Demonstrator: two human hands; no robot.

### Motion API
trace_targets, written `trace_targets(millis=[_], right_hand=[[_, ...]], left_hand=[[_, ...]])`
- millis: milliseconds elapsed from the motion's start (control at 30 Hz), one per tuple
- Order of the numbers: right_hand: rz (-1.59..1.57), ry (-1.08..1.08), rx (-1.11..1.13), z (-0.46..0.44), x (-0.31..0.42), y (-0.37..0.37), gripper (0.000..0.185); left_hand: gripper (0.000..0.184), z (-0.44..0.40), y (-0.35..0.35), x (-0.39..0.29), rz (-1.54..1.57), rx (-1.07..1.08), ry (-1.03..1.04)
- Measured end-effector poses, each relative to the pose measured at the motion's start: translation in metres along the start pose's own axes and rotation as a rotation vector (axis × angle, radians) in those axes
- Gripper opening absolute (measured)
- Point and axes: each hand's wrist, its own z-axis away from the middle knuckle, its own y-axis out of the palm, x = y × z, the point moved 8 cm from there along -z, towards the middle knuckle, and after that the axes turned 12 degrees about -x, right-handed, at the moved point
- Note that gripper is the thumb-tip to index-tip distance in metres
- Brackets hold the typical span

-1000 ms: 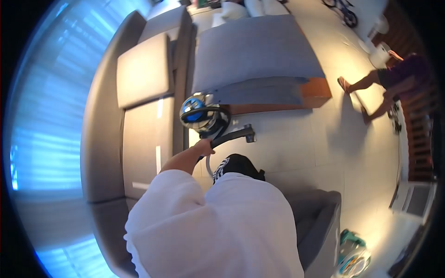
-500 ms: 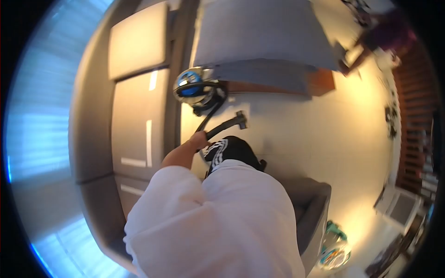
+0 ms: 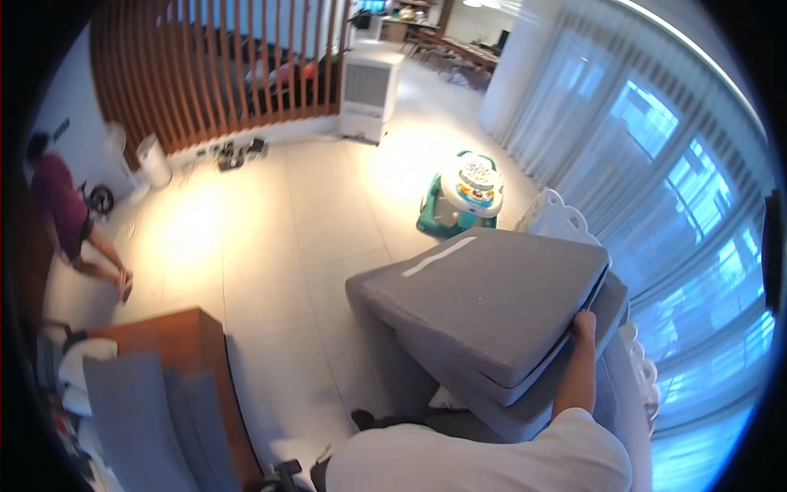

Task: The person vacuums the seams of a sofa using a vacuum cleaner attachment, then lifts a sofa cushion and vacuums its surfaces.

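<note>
My right hand (image 3: 584, 325) is closed on the near right edge of a grey sofa cushion (image 3: 492, 299). The cushion lies tilted on the grey sofa (image 3: 373, 348), with a white strip (image 3: 439, 256) across its top. My fingertips are partly hidden at the cushion's edge. A black vacuum head (image 3: 287, 471) shows low in the picture, left of my white shirt. My left hand is out of sight.
A green and white baby walker (image 3: 471, 193) stands beyond the sofa. An air cooler (image 3: 369, 94) and wooden slats are farther back. At left, a person (image 3: 70, 209) stands near a wooden bed-like base (image 3: 197, 336) bearing grey panels (image 3: 135, 418). Curtains (image 3: 656, 180) hang at right.
My view has swung from the vacuum cleaner to the sofa. My left hand, which held the vacuum hose, has left the picture. My right hand now appears, gripping the cushion.
</note>
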Motion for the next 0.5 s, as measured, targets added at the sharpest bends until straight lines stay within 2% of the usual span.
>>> trace_targets(millis=[33, 67, 133, 167, 267, 333, 367, 467, 500], right_hand=[[-0.222, 0.379, 0.069, 0.018, -0.013, -0.002, 0.047], [-0.245, 0.400, 0.066, 0.023, -0.007, -0.010, 0.047], [-0.317, 0.452, -0.128, 0.031, -0.003, -0.026, 0.056], [-0.325, 0.463, -0.127, 0.039, 0.007, -0.032, 0.056], [-0.185, 0.474, -0.198, 0.043, 0.014, -0.035, 0.060], [-0.112, 0.290, -0.149, 0.025, 0.005, -0.015, 0.059], [-0.115, 0.297, -0.152, 0.021, -0.003, -0.015, 0.059], [-0.131, 0.267, -0.152, 0.012, 0.000, -0.017, 0.050], [-0.075, 0.095, -0.215, 0.008, 0.019, -0.030, 0.046]], left_hand=[[0.042, -0.009, -0.003, -0.035, 0.024, 0.011, 0.048], [0.042, -0.018, -0.003, -0.066, 0.045, 0.023, 0.096], [0.041, -0.027, -0.004, -0.115, 0.075, 0.040, 0.180], [0.040, -0.029, -0.005, -0.134, 0.085, 0.056, 0.208], [0.039, -0.035, -0.005, -0.176, 0.105, 0.100, 0.269], [0.038, -0.040, -0.006, -0.194, 0.102, 0.127, 0.295], [0.038, -0.042, -0.006, -0.198, 0.102, 0.137, 0.296], [0.036, -0.050, -0.007, -0.208, 0.087, 0.163, 0.302], [0.036, -0.052, -0.008, -0.209, 0.081, 0.169, 0.304]])
